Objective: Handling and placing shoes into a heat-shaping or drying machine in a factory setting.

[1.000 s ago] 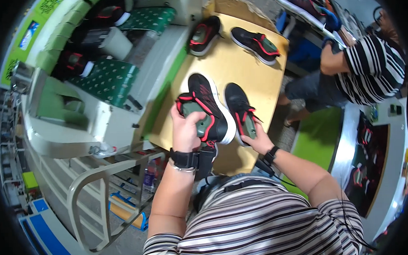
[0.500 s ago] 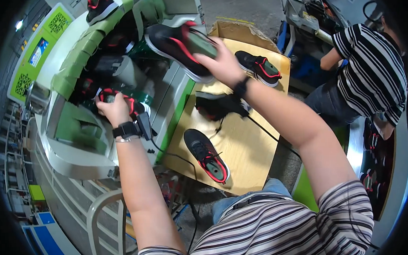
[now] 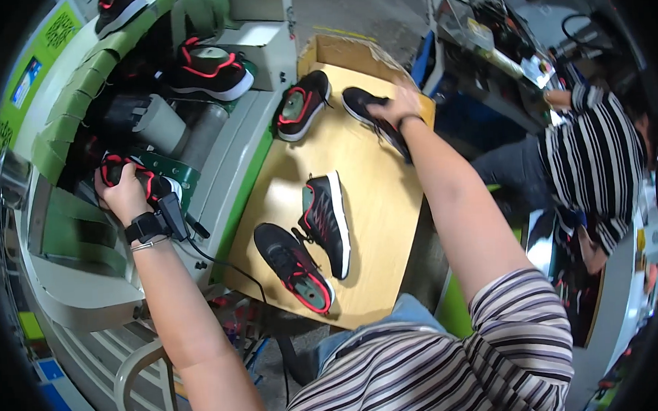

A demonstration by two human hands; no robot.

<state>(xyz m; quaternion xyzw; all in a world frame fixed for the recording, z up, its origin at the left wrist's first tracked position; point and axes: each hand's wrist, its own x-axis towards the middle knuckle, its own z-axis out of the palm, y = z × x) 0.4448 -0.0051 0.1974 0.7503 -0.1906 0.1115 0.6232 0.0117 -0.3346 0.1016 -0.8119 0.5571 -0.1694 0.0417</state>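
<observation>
My left hand [image 3: 123, 194] is closed around the red-trimmed collar of a black sneaker [image 3: 155, 185] inside the open bay of a pale machine [image 3: 90, 286]. My right hand [image 3: 400, 108], smeared by motion, grips a second black sneaker [image 3: 361, 101] at the far right of a wooden tabletop [image 3: 379, 258]; its palm and fingers hide the collar. On the same top, another black-and-red sneaker [image 3: 303, 107] stands at the far left corner. Nearer me lie two more, one sneaker [image 3: 328, 224] with its white sole edge toward the right and one [image 3: 291, 266] showing its green insole.
A sneaker [image 3: 209, 72] rests in the machine's far bay, and one [image 3: 118, 10] sits on its green-padded rim. Cardboard [image 3: 366, 53] edges the table's far end. A cable [image 3: 236, 268] trails from my left wrist. At right, a person in stripes [image 3: 591, 164] works beside a bench.
My right hand has let go of the sneaker it held above the machine's edge and moved right onto the far-right sneaker. My left hand stays on its sneaker. The view has shifted right.
</observation>
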